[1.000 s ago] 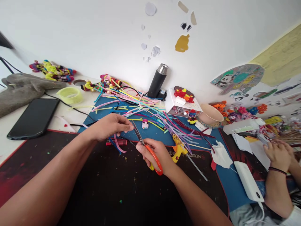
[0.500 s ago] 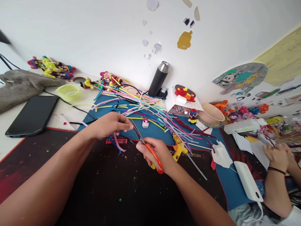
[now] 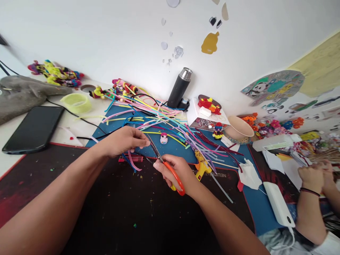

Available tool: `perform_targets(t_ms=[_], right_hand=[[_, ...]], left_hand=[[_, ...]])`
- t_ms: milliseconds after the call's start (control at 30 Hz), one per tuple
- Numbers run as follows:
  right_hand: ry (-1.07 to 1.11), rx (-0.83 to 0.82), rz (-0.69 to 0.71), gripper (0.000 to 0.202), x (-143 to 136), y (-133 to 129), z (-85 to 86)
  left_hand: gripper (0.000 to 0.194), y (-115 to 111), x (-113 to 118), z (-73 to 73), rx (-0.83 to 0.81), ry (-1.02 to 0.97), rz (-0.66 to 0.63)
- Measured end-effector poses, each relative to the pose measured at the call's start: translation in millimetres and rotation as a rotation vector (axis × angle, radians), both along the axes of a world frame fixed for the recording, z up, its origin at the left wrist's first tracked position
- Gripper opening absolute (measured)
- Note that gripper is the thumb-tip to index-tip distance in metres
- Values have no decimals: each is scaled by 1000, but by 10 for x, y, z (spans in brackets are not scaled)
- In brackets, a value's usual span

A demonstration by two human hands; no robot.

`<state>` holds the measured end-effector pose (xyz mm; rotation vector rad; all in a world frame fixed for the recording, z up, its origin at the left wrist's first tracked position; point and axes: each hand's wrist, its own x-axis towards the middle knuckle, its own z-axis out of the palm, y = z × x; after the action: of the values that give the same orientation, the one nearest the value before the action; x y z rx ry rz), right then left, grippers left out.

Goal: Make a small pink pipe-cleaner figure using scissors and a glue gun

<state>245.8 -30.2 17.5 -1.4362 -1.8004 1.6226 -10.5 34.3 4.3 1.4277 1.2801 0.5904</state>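
Note:
My right hand (image 3: pixel 175 171) is closed round the orange handles of a pair of scissors (image 3: pixel 174 174). The blades point up and left, their tips close to the fingertips of my left hand (image 3: pixel 130 141). The left fingers are pinched together; what they hold is too small to make out. Beyond both hands spreads a loose heap of coloured pipe cleaners (image 3: pixel 159 115). A small figure head with a pink cap (image 3: pixel 164 138) lies just past the scissor tips. Below my left hand is a red cutter (image 3: pixel 130 158), partly covered by pipe cleaner ends.
A yellow glue gun (image 3: pixel 202 166) lies right of my right hand. A black thermos (image 3: pixel 179 88) stands against the wall. A phone (image 3: pixel 33 129) is at the left. On the right are a bowl (image 3: pixel 240 129), a white power bank (image 3: pixel 278 204) and another person's hands (image 3: pixel 313 177).
The view has shifted very slightly. Both hands and the scissors keep nearly the same pose, with the blades still by the left fingertips.

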Motion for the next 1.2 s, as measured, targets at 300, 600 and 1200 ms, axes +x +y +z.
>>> perform_targets(t_ms=[300, 600, 1200], right_hand=[[-15, -7, 17, 49, 8, 17, -12], [-14, -68, -12, 44, -4, 28, -83], [21, -180, -79, 32, -44, 14, -276]], left_hand=[[41, 17, 9, -51, -17, -22, -4], [39, 17, 54, -30, -76, -19, 14], [36, 22, 109, -93, -147, -5, 21]])
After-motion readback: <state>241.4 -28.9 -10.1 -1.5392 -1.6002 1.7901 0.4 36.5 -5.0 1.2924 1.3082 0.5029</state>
